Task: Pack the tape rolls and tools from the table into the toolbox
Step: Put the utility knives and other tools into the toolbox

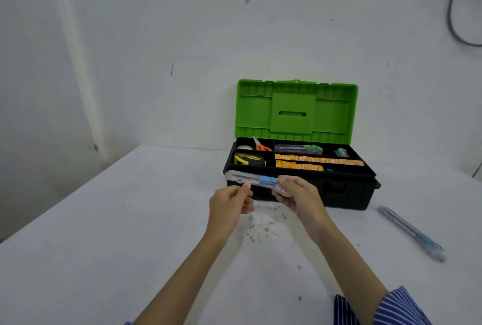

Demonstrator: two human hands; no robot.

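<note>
A black toolbox [347,195] with an upright green lid [296,110] stands open on the white table. Its tray holds a yellow tape measure [249,159], orange scissors [260,145], a tape roll [244,147], orange strips [318,160] and a clear cutter with a green slider [300,148]. Just in front of the box, both hands hold a clear utility knife with a blue slider [250,180]. My right hand [297,194] grips its right end. My left hand [230,200] pinches its middle from below.
A second clear utility knife with a blue slider [412,233] lies on the table to the right of the toolbox. The white table [104,246] has dark specks in front of the box. A wall stands close behind, with a cable [453,11] at the top right.
</note>
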